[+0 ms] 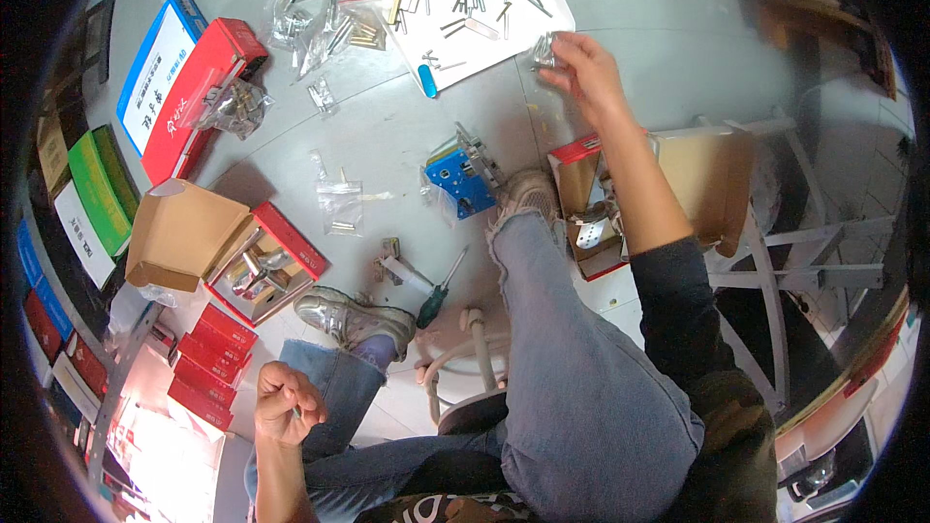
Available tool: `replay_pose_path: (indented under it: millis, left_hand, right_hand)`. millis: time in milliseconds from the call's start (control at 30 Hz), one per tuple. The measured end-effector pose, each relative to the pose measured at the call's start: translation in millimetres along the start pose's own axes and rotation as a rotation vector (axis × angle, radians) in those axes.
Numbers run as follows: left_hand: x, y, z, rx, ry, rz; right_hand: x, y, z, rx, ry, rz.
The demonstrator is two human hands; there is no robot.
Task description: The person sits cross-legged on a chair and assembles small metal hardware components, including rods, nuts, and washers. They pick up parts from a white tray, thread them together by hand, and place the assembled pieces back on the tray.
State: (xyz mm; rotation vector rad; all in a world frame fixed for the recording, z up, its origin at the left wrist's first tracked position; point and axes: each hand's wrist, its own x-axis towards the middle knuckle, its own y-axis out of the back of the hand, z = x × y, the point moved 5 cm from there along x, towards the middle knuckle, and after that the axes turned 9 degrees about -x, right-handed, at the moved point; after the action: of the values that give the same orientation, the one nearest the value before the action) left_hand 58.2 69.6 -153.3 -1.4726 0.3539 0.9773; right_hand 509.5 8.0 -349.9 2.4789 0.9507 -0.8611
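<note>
My right hand reaches forward over the grey floor and pinches a small clear plastic bag of metal parts at the near right corner of a white tray. The tray holds several screws, pins and brass bars. My left hand is low at my left, beside my knee, with its fingers curled around a small dark thing that I cannot make out. A blue lock body lies on the floor just ahead of my right shoe.
An open red box with metal handles and a cardboard flap sits left of my left shoe. A green-handled screwdriver, several loose bags of hardware, a blue and a red box, stacked red boxes and an open carton lie around.
</note>
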Motion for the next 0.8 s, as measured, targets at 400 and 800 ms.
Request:
replay_pose_path:
  millis: [400,800]
  left_hand:
    - [10,1,2,-0.02,0.0,0.054]
    - [10,1,4,0.007,-0.026,0.118]
  right_hand:
    - [63,-13,-44,-1.287,0.448,0.295]
    - [94,-44,-53,-1.648,0.691,0.253]
